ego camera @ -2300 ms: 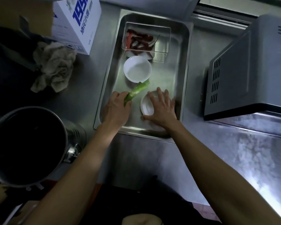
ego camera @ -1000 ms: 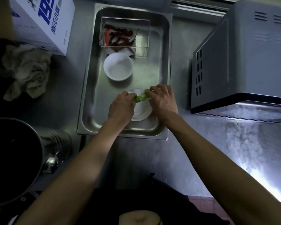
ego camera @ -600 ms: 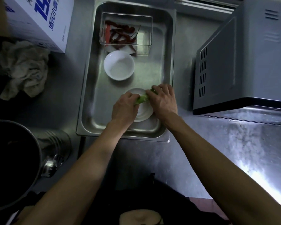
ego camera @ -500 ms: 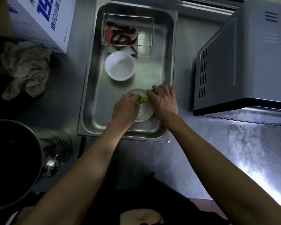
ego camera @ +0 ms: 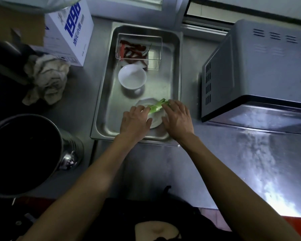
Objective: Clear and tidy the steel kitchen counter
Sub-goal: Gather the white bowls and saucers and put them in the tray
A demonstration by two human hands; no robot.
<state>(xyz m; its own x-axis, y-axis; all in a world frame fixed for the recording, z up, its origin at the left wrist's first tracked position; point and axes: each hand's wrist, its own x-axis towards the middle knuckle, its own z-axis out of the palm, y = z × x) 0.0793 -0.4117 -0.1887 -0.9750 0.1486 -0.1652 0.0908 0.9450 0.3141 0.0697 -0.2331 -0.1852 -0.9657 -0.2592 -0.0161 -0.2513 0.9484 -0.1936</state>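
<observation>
Nearest, two bare forearms reaching over the steel counter [ego camera: 163, 164] into the near end of a steel tray [ego camera: 103, 108]. Left hand [ego camera: 135, 121] curled round one end of a green vegetable stalk [ego camera: 156, 107], right hand [ego camera: 178, 119] pinching the other end with bent fingers; stalk held just over a small white dish [ego camera: 154, 123] in the tray, seemingly being split or folded. Best done low and centred over the dish, so any scraps drop there, not on the tray floor. Steady grip at both ends, slow pull, no jerking: dish light, likely to skid on wet steel. Further in, an empty white bowl [ego camera: 132, 77], well apart from the hands; beyond it a clear box [ego camera: 139, 46] of dried red chillies [ego camera: 133, 49]. Worth keeping elbows clear of the dark pot [ego camera: 23, 153] on the left. Crumpled rag [ego camera: 45, 79] and cardboard carton [ego camera: 69, 30] farther left, microwave [ego camera: 257, 70] on the right, all seemingly awaiting their turn.
</observation>
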